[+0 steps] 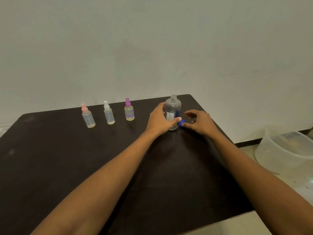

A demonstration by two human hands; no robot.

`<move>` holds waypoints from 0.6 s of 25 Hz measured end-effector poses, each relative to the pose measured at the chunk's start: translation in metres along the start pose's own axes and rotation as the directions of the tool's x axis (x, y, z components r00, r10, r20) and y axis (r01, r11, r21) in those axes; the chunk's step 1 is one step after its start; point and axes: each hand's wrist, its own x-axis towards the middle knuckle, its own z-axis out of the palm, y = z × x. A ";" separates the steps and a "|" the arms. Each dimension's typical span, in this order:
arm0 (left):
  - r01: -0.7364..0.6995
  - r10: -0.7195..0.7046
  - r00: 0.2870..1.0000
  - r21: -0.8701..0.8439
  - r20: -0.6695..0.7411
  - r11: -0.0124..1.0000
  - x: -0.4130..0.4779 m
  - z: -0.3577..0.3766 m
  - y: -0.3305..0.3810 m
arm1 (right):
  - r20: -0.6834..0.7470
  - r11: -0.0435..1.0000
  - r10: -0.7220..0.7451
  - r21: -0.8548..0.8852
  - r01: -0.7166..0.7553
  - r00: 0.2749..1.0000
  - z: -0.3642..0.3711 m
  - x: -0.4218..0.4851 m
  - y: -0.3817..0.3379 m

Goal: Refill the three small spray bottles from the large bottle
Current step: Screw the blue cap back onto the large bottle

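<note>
Head view: left grip (160, 120) clasped the uncapped large clear plastic bottle (173, 107); right grip (199, 123), fingers slack, touched the small blue cap (181, 123). Next likely meant opening the pink-topped small clear spray bottle (88, 118).

Left hand (159, 120), right hand (199, 122) and forearms (105, 180) bare (seemingly hairy).

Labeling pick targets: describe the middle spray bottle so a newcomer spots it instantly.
On the dark table, look left of the large open bottle to the row of three small ones. Take the middle bottle, between the pink-topped bottle and the purple-topped bottle; it alone has a white spray top.
</note>
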 end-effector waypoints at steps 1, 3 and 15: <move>0.002 -0.002 1.000 -0.003 -0.009 1.000 0.002 0.004 0.000 | 0.026 0.999 -0.021 -0.025 0.022 0.999 0.004 0.004 0.001; 0.010 -0.010 0.999 -0.003 -0.035 1.000 0.006 0.010 0.000 | 0.043 0.997 -0.059 -0.049 0.061 0.997 0.012 0.010 0.002; 0.004 -0.007 0.995 -0.022 -0.103 1.000 -0.007 -0.013 0.008 | -0.104 0.994 -0.080 0.071 0.088 0.991 -0.002 0.002 -0.024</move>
